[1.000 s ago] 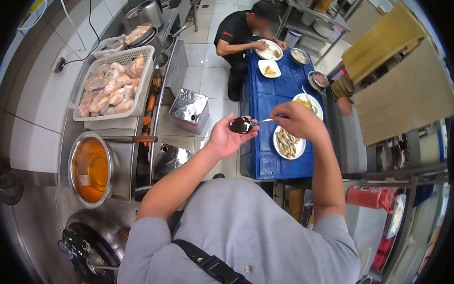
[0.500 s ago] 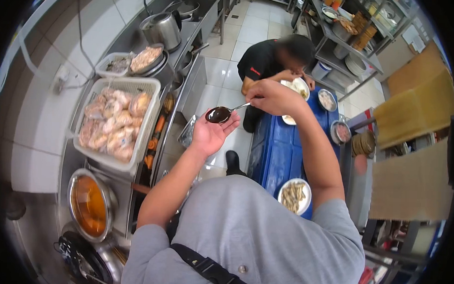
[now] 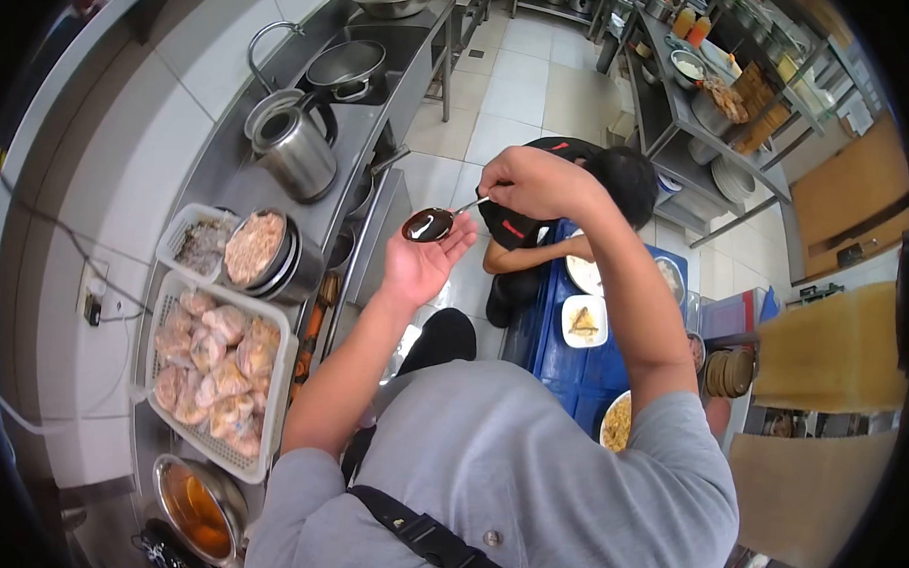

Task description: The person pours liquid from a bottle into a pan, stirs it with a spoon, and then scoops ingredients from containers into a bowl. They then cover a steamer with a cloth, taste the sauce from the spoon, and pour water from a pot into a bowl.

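Note:
My right hand (image 3: 534, 183) pinches the handle of a metal spoon (image 3: 470, 204). Dark brown liquid (image 3: 427, 225) fills the spoon's bowl, which is held roughly level. Just below and behind the bowl, my left hand (image 3: 421, 271) is palm up with its fingers stretched out, cupped under the spoon. Beyond my right forearm stands a blue chest-like container (image 3: 555, 366) with dishes on top. Among them are a small white dish (image 3: 584, 334) with a brown piece of food and a bowl of yellowish bits (image 3: 618, 426), partly covered by my arm.
A co-worker (image 3: 537, 202) crouches ahead beside the blue container. On the steel counter to the left are a basket of raw chicken (image 3: 279, 373), a bowl of orange liquid (image 3: 194, 505), a steel kettle (image 3: 297, 153) and a pot (image 3: 347, 68). Steel shelves (image 3: 680, 132) stand back right.
My view has shifted forward along the counter. The spoon stays over my left palm. The co-worker's head has bent lower, and the small white dish has come into fuller view.

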A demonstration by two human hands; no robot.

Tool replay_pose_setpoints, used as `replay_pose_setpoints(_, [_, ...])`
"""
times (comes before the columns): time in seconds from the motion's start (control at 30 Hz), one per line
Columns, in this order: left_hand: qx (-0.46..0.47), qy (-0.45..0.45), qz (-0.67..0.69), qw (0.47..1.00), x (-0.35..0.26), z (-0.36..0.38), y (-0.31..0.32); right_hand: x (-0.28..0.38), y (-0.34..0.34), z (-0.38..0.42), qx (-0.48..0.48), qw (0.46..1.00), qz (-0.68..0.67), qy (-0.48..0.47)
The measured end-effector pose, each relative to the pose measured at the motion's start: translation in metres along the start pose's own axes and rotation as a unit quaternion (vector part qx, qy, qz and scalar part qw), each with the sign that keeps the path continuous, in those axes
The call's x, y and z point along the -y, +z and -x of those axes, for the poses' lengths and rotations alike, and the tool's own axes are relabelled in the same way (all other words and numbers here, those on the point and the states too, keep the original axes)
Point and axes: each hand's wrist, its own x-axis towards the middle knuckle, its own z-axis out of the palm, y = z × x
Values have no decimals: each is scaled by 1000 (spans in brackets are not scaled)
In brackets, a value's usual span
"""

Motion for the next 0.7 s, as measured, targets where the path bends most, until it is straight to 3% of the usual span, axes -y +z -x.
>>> replay_pose_setpoints(0.27, [-8, 15, -2, 1000, -47, -122, 22, -88, -44, -95, -2, 1000, -1, 15])
replay_pose_setpoints(0.7, [-18, -13, 2, 1000, -149, -385, 63, -244, -156, -273, -9, 997, -28, 66])
